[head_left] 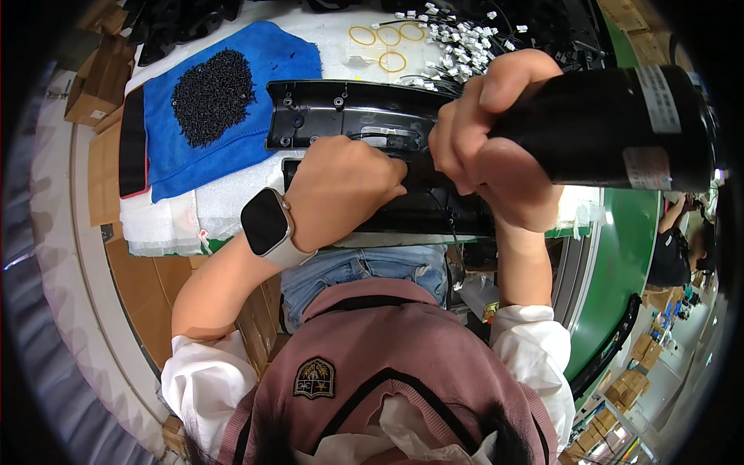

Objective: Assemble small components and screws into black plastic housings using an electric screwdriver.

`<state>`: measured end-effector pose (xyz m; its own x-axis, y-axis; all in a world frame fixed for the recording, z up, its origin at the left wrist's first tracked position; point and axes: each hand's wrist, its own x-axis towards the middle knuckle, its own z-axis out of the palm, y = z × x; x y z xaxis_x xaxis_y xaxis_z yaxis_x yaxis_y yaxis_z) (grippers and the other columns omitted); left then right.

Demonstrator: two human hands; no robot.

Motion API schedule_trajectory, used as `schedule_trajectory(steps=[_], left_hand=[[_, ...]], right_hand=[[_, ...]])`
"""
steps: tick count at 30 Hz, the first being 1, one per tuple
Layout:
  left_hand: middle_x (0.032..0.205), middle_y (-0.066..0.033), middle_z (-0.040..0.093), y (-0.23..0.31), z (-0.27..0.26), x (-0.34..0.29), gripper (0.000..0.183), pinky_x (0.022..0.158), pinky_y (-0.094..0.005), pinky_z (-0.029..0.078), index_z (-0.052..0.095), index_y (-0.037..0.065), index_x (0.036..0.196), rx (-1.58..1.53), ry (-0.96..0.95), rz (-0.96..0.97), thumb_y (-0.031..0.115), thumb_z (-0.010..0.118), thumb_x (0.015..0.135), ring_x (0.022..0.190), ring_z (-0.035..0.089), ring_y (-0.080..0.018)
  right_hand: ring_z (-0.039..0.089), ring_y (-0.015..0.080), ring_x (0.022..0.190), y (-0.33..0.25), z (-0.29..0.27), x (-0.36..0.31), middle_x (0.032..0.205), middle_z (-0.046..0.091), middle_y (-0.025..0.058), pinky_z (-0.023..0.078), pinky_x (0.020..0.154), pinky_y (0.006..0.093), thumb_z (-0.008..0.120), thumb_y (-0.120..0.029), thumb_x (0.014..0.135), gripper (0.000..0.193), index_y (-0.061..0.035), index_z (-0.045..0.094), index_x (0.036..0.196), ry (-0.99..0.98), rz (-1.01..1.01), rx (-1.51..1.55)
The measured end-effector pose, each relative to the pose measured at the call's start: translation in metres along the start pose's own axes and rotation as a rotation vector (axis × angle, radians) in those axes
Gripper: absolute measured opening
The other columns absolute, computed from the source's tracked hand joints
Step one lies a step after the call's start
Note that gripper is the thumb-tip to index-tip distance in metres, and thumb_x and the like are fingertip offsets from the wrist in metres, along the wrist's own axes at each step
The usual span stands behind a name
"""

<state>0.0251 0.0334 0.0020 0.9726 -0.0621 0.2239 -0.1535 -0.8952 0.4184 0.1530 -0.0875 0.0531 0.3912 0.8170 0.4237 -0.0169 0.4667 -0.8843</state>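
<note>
The person's left hand (341, 178) is curling over the lower black panel (422, 218), cannot tell if pinching anything | right hand (505, 147) is gripping a black cylindrical tool (597, 128), tip unseen | panel is lying on white-covered table (155, 226), near black screws (213, 97) | risk: tool slipping, scratching, if panel shifts

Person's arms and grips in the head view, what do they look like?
The left grip and right grip are ungloved. The left arm wears a rounded-rectangular, black-screened smartwatch with silvery case and pale band. White fabric sleeves, loosely bunched, end around the elbows.
</note>
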Motion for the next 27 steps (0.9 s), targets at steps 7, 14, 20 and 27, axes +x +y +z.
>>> schedule_trajectory(steps=[7,14,20,27], left_hand=[[0.060,-0.0111,0.060,-0.008,0.003,-0.005,0.017,0.053,-0.0394,0.047,0.065,0.008,0.069,-0.081,0.040,-0.008,0.023,0.071,0.073,0.060,0.061,-0.0301],[0.061,-0.0129,0.060,-0.003,-0.004,0.000,0.016,0.055,-0.0405,0.047,0.064,0.007,0.069,-0.093,-0.028,-0.013,0.021,0.069,0.074,0.061,0.061,-0.0319],[0.066,-0.0121,0.063,0.005,-0.015,-0.008,0.016,0.056,-0.0384,0.050,0.066,0.007,0.071,-0.007,-0.105,-0.056,0.021,0.063,0.078,0.062,0.064,-0.0298],[0.078,-0.0104,0.062,-0.050,-0.052,-0.036,0.008,0.059,-0.0361,0.050,0.066,0.005,0.084,0.173,0.742,-0.424,0.010,0.064,0.078,0.070,0.062,-0.0287]], right_hand=[[0.038,0.0119,0.040,0.005,0.015,0.005,0.056,0.043,0.0043,0.033,0.038,0.0247,0.065,-0.003,0.072,0.030,-0.0054,0.041,0.089,0.018,0.082,-0.021],[0.036,0.0118,0.039,0.007,0.008,0.007,0.055,0.041,0.0038,0.032,0.038,0.0243,0.065,-0.007,0.073,0.028,-0.0050,0.041,0.087,0.013,0.065,0.005],[0.040,0.0124,0.040,0.006,0.010,0.002,0.055,0.043,0.0024,0.033,0.039,0.0259,0.072,-0.012,0.074,0.033,-0.0033,0.045,0.091,-0.014,0.009,0.001],[0.047,0.0105,0.041,-0.020,-0.020,-0.005,0.053,0.047,-0.0035,0.040,0.043,0.0246,0.074,-0.029,0.079,0.043,-0.0091,0.044,0.101,-0.163,-0.225,0.363]])
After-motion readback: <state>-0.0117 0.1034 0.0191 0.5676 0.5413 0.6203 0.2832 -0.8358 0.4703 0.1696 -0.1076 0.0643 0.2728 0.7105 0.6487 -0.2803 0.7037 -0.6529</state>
